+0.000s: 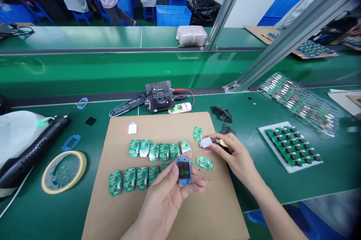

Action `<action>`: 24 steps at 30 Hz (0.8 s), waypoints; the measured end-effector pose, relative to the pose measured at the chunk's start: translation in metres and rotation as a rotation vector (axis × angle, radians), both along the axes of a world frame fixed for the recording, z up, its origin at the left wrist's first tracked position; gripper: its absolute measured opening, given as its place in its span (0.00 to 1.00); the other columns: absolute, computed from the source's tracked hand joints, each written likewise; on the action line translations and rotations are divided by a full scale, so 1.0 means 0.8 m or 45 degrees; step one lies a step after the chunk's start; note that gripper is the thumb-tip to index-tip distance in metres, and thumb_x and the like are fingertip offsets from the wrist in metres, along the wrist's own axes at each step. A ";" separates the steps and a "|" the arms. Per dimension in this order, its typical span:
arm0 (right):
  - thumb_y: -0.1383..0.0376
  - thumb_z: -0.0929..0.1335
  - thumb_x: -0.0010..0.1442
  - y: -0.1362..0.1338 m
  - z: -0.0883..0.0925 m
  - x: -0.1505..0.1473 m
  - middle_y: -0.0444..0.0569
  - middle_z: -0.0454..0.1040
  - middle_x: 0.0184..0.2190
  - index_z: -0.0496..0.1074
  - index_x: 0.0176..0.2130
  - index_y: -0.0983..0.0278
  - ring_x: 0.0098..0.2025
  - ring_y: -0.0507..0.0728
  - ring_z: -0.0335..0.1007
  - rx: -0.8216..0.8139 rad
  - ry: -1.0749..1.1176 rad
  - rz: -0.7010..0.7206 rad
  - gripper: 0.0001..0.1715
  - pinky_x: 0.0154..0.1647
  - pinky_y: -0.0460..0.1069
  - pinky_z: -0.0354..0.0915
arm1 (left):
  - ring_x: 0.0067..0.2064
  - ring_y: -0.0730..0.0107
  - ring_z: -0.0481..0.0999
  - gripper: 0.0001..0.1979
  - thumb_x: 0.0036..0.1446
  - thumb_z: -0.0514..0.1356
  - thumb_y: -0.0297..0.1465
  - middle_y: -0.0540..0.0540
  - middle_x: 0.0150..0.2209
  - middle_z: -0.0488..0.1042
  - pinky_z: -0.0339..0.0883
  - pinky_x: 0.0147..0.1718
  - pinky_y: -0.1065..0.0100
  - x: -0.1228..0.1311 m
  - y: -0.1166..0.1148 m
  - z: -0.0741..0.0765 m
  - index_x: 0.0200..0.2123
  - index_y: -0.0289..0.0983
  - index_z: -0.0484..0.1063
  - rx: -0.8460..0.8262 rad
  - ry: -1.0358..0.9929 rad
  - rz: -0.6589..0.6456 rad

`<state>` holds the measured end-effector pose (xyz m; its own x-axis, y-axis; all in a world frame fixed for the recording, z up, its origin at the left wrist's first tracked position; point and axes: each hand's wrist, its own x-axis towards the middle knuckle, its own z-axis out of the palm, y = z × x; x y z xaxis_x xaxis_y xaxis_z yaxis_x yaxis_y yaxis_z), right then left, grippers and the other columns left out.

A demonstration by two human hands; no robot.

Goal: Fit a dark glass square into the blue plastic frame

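Observation:
My left hand (163, 196), palm up, holds a small dark screen in a blue plastic frame (184, 172) between thumb and fingers. To the right, my right hand (238, 155) pinches a small whitish rectangular piece (205, 142) at its edge; a tan bit also shows between the fingers. Both hands are over a brown cardboard sheet (214, 210). Two rows of green circuit boards (142, 178) lie on it, partly covered by my left hand. Near my right hand are a loose green board (197, 133) and another one (204, 163). A white square piece (132, 128) lies farther back.
An electric screwdriver (34, 150) and a tape roll (64, 172) holding small screws are at left. Behind the cardboard stands a black fixture (160, 96). Dark thin pieces (222, 113), a board panel (291, 145) and a clear tray (300, 103) lie right. A metal post (284, 37) slants across.

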<state>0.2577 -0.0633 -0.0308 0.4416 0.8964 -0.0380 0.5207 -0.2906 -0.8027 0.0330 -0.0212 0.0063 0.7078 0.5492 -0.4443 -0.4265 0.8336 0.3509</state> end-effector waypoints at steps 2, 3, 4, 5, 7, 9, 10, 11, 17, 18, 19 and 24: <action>0.49 0.68 0.57 -0.001 -0.002 0.001 0.47 0.68 0.34 0.77 0.40 0.56 0.36 0.57 0.65 -0.017 0.008 0.006 0.18 0.40 0.52 0.62 | 0.41 0.57 0.77 0.17 0.65 0.52 0.32 0.39 0.40 0.75 0.68 0.45 0.59 0.000 0.001 0.002 0.53 0.32 0.72 0.004 -0.011 -0.007; 0.49 0.69 0.56 -0.002 -0.002 0.001 0.47 0.69 0.33 0.77 0.41 0.56 0.36 0.57 0.65 -0.022 0.004 -0.009 0.18 0.40 0.52 0.62 | 0.41 0.58 0.77 0.17 0.65 0.52 0.32 0.39 0.40 0.75 0.68 0.45 0.59 0.000 0.001 0.003 0.53 0.33 0.72 0.009 -0.010 -0.011; 0.48 0.69 0.56 -0.003 -0.001 0.001 0.47 0.68 0.33 0.76 0.42 0.56 0.36 0.58 0.65 -0.026 -0.004 -0.036 0.19 0.40 0.52 0.62 | 0.41 0.58 0.77 0.17 0.65 0.52 0.32 0.39 0.40 0.75 0.68 0.45 0.59 0.000 0.002 0.005 0.53 0.33 0.72 0.016 -0.002 -0.015; 0.48 0.69 0.56 -0.005 0.001 -0.002 0.47 0.68 0.32 0.76 0.44 0.56 0.35 0.57 0.65 -0.027 -0.022 -0.074 0.21 0.39 0.52 0.62 | 0.42 0.58 0.77 0.17 0.65 0.53 0.32 0.39 0.40 0.75 0.68 0.45 0.59 0.000 0.002 0.006 0.53 0.34 0.72 0.029 0.018 -0.015; 0.47 0.68 0.57 -0.012 0.012 -0.013 0.47 0.68 0.31 0.74 0.46 0.57 0.32 0.56 0.64 -0.028 0.003 -0.187 0.23 0.37 0.52 0.62 | 0.42 0.59 0.76 0.17 0.63 0.56 0.34 0.40 0.40 0.75 0.69 0.43 0.61 0.000 0.000 0.010 0.53 0.36 0.72 0.091 0.102 -0.020; 0.45 0.65 0.59 -0.021 0.026 -0.035 0.46 0.69 0.29 0.74 0.45 0.58 0.30 0.55 0.63 -0.023 0.275 -0.287 0.25 0.35 0.52 0.64 | 0.38 0.61 0.75 0.18 0.60 0.59 0.37 0.41 0.40 0.74 0.69 0.40 0.61 0.001 -0.004 0.012 0.53 0.40 0.73 0.246 0.280 -0.042; 0.45 0.64 0.60 -0.026 0.034 -0.049 0.47 0.70 0.29 0.75 0.45 0.59 0.30 0.55 0.64 -0.020 0.525 -0.318 0.25 0.36 0.52 0.65 | 0.37 0.61 0.75 0.19 0.58 0.61 0.39 0.42 0.40 0.73 0.69 0.39 0.61 0.002 -0.007 0.011 0.52 0.41 0.74 0.375 0.407 -0.053; 0.46 0.64 0.60 -0.030 0.039 -0.065 0.48 0.71 0.31 0.75 0.45 0.59 0.32 0.55 0.67 -0.016 0.843 -0.314 0.25 0.38 0.52 0.67 | 0.38 0.60 0.74 0.19 0.57 0.62 0.40 0.42 0.41 0.73 0.68 0.39 0.60 0.002 -0.010 0.010 0.51 0.43 0.75 0.535 0.553 -0.054; 0.49 0.68 0.59 -0.041 0.031 -0.137 0.51 0.75 0.46 0.75 0.49 0.58 0.52 0.56 0.69 -0.050 2.057 -0.263 0.23 0.43 0.46 0.70 | 0.42 0.54 0.70 0.17 0.56 0.62 0.33 0.42 0.41 0.78 0.62 0.44 0.57 0.002 -0.023 -0.008 0.50 0.49 0.75 1.573 1.075 -0.135; 0.50 0.68 0.59 -0.041 0.027 -0.140 0.50 0.75 0.46 0.75 0.49 0.58 0.51 0.54 0.70 -0.031 2.128 -0.267 0.23 0.42 0.43 0.69 | 0.42 0.54 0.70 0.17 0.57 0.62 0.32 0.43 0.41 0.78 0.61 0.45 0.57 0.002 -0.024 -0.009 0.50 0.48 0.75 1.618 1.106 -0.127; 0.51 0.68 0.60 -0.040 0.023 -0.141 0.50 0.75 0.46 0.75 0.49 0.58 0.51 0.53 0.70 -0.008 2.176 -0.277 0.21 0.42 0.42 0.69 | 0.43 0.54 0.70 0.17 0.57 0.62 0.32 0.43 0.41 0.78 0.61 0.46 0.57 0.002 -0.025 -0.008 0.50 0.48 0.75 1.604 1.135 -0.086; 0.53 0.65 0.64 -0.039 0.030 -0.134 0.55 0.74 0.50 0.74 0.50 0.64 0.51 0.58 0.72 0.082 2.108 -0.314 0.22 0.56 0.54 0.65 | 0.50 0.55 0.68 0.18 0.55 0.64 0.34 0.46 0.49 0.74 0.61 0.49 0.62 -0.005 -0.029 0.010 0.51 0.50 0.74 0.962 1.000 0.147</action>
<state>0.1506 -0.0947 -0.0069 0.0867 0.8349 -0.5435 -0.8924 -0.1775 -0.4149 0.0290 -0.0447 0.0141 0.3017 0.9145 -0.2695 0.0779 0.2581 0.9630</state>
